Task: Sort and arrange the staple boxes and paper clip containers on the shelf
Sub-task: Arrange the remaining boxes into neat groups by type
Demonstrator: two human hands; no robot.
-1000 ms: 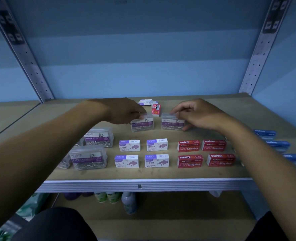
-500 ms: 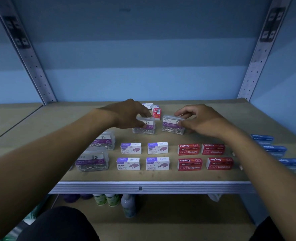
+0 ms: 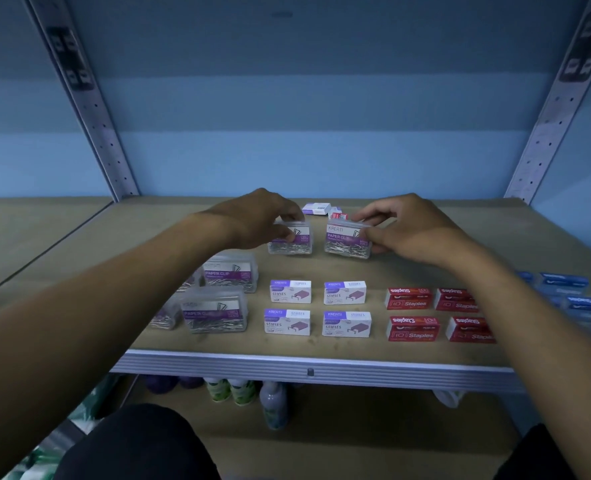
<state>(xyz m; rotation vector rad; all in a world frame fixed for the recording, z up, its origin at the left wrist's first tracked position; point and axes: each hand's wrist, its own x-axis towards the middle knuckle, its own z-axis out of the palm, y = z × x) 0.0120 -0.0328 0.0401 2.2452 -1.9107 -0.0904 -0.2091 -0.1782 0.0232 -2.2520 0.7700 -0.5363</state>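
Observation:
My left hand [image 3: 252, 218] grips a clear paper clip container [image 3: 292, 242] on the wooden shelf [image 3: 322, 344]. Beside it, my right hand [image 3: 410, 225] grips a second paper clip container [image 3: 346, 239], tilted slightly. In front of them lie white-and-purple staple boxes [image 3: 290, 291] in a two-by-two block. Red staple boxes [image 3: 412, 328] lie in a matching block to the right. More paper clip containers [image 3: 214, 311] sit at the front left.
A white box and a red box [image 3: 316, 208] lie behind the held containers. Blue boxes [image 3: 578, 303] line the right edge. Perforated metal uprights [image 3: 89, 109] stand at both back corners. Bottles [image 3: 273, 403] stand on the lower shelf.
Both hands keep hold of the two containers, which have shifted only slightly; the right one is now tilted a little. The camera view has dropped a bit.

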